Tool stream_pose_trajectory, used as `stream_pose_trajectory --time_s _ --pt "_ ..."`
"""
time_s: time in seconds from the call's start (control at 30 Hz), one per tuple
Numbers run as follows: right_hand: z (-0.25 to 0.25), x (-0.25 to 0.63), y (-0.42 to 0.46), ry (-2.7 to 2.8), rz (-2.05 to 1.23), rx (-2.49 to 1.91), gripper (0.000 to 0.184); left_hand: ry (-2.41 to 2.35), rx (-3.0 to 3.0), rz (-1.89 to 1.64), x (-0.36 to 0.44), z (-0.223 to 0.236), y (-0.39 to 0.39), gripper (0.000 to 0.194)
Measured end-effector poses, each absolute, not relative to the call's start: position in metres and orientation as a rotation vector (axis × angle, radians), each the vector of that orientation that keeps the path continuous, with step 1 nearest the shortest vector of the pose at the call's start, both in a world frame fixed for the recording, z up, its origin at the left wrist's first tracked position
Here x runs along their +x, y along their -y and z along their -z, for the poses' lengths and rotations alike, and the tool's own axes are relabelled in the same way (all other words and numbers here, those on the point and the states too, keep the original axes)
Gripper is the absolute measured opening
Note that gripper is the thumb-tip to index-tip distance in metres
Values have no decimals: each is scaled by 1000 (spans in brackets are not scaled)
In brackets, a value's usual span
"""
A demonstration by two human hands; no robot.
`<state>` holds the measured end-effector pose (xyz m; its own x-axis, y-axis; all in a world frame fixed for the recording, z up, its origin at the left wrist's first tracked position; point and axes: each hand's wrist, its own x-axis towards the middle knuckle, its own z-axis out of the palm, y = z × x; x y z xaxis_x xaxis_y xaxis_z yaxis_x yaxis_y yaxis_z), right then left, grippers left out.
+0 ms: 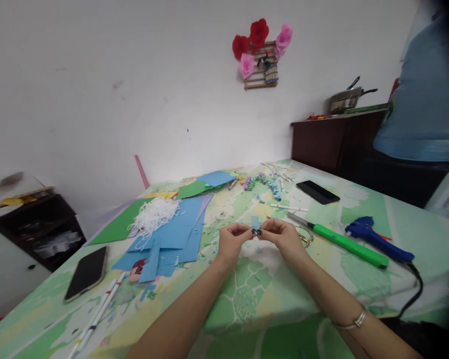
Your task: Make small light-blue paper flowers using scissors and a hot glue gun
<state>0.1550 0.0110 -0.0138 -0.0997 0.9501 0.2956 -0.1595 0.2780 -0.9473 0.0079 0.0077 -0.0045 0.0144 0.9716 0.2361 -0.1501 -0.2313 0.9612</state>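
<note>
My left hand (230, 240) and my right hand (282, 235) meet over the middle of the table (247, 294), fingertips pinched together. Between them is a small piece of blue paper (255, 223) that both hands grip at its lower edge. Gold-handled scissors (304, 234) lie just right of my right hand. My right wrist wears a silver bracelet (353, 321).
Blue paper sheets (172, 234) with white shreds (153, 214) and green paper (117, 224) lie to the left. A phone (87, 272) sits at the near left, another phone (317, 191) at the far right. A green utility knife (344, 242), a blue glue gun (377, 239) and pens (97, 314) lie around.
</note>
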Motion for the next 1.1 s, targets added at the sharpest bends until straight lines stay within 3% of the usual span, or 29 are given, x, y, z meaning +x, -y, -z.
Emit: stream_pose_trajectory --time_s 1.1 --pt "10 152 -9 1269 -1072 -890 21 -890 1225 -1455 12 6 -8 13"
